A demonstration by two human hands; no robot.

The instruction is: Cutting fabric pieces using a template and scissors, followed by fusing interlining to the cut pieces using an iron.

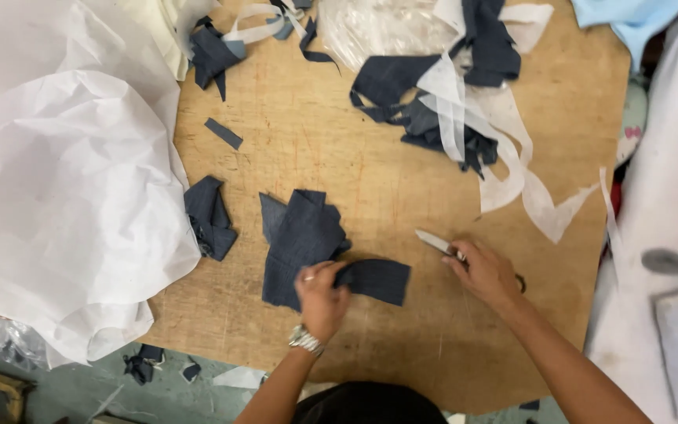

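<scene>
Denim pieces (pixel 301 235), dark blue, lie in a loose stack near the middle of the brown wooden surface (pixel 370 188); at least two layers show, exact count unclear. One more dark strip (pixel 374 280) juts out to the right from under the left hand.

Left hand (pixel 321 297): fingers clenched on the stack's lower edge where the strip meets it. One ring, one metal watch (pixel 304 339) at the wrist.

Right hand (pixel 486 273): fingers closed around one pair of scissors (pixel 438 242), blades resting on the surface and pointing up-left, just beside the strip, not touching it.

Elsewhere on the surface:
- One crumpled denim scrap (pixel 210 217), left of the stack, apart from it.
- One small flat denim strip (pixel 223 133), farther up.
- One tangled heap of denim offcuts (pixel 425 102) at upper right, mixed with white interfacing strips (pixel 512 169).
- One smaller denim clump (pixel 213 53) at upper left.

One large white sheet (pixel 64 180) covers the left edge. A few scraps (pixel 144 365) lie on the floor below.
</scene>
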